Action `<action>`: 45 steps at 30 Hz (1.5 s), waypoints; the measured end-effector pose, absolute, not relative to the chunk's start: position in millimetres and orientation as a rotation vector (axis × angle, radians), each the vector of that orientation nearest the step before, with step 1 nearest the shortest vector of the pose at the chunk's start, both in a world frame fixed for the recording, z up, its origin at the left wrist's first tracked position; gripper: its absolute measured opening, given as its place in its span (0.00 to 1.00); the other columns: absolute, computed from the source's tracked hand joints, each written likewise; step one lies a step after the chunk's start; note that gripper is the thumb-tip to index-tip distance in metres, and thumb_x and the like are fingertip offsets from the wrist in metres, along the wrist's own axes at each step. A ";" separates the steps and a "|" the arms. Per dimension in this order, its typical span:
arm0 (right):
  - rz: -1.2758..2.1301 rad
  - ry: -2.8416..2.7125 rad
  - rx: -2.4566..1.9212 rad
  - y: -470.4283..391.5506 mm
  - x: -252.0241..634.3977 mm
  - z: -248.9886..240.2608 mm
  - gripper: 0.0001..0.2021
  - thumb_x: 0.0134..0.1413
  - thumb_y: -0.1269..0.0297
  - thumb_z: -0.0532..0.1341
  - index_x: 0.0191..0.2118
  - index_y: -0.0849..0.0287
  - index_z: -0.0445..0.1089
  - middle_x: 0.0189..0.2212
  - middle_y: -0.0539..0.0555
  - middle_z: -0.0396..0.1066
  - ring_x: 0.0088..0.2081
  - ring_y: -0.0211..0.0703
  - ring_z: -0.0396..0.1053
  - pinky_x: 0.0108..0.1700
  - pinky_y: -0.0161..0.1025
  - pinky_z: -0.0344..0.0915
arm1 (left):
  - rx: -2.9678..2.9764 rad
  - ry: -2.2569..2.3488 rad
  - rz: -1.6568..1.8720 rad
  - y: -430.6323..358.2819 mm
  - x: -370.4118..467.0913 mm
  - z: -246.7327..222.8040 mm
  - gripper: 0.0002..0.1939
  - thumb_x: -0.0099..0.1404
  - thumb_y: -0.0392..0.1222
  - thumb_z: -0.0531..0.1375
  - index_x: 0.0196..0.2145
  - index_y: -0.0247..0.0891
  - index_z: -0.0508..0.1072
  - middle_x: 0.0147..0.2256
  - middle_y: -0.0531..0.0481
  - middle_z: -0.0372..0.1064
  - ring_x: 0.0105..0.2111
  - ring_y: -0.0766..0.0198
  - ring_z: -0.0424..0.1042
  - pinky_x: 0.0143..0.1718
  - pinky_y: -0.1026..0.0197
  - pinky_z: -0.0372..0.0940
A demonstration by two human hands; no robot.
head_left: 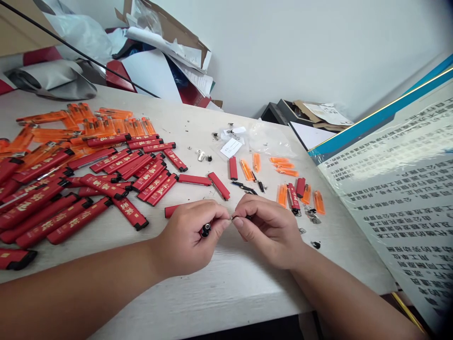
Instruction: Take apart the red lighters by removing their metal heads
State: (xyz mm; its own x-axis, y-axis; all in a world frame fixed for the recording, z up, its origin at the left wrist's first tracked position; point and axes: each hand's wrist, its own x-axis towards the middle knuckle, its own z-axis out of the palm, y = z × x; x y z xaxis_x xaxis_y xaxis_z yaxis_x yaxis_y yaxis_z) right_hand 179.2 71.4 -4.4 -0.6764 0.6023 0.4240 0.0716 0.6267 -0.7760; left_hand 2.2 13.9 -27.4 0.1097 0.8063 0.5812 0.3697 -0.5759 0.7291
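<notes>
Both the left hand and right hand meet above the table, fingertips nearly touching and pinching a tiny dark part, too covered to identify. The left fist also closes around a black-ended piece, mostly hidden. Just left of those knuckles, a red casing shows; I cannot tell whether it is held. Red lighters with gold characters heap up on the left, orange translucent lighters beyond them. Right of centre, near a clear plastic bag, lie loose orange casings. A printed panel slants along the right.
</notes>
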 end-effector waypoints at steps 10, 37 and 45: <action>0.600 -2.186 -0.433 67.5 172.1 -10.2 0.05 0.54 0.79 0.58 0.33 0.63 0.67 0.24 0.53 0.65 0.26 0.35 0.61 0.27 0.34 0.59 | 1.919 1.212 1.421 12.2 2.4 -27.3 0.08 0.64 0.31 0.56 0.27 0.35 0.67 0.22 0.57 0.61 0.23 0.74 0.60 0.26 0.69 0.58; 1.510 -1.821 -0.540 68.7 181.0 -16.6 0.03 0.61 0.69 0.59 0.38 0.60 0.71 0.29 0.49 0.63 0.22 0.30 0.64 0.22 0.31 0.65 | 1.893 1.152 1.418 14.5 2.1 -26.0 0.08 0.65 0.30 0.55 0.28 0.37 0.66 0.23 0.57 0.61 0.23 0.73 0.59 0.25 0.69 0.58; 1.541 -1.762 -0.616 68.8 180.6 -15.3 0.03 0.59 0.67 0.61 0.37 0.60 0.71 0.30 0.49 0.63 0.21 0.30 0.66 0.21 0.31 0.66 | 1.853 1.192 1.386 16.1 2.7 -24.9 0.08 0.65 0.32 0.55 0.28 0.37 0.66 0.22 0.57 0.60 0.22 0.72 0.58 0.24 0.68 0.57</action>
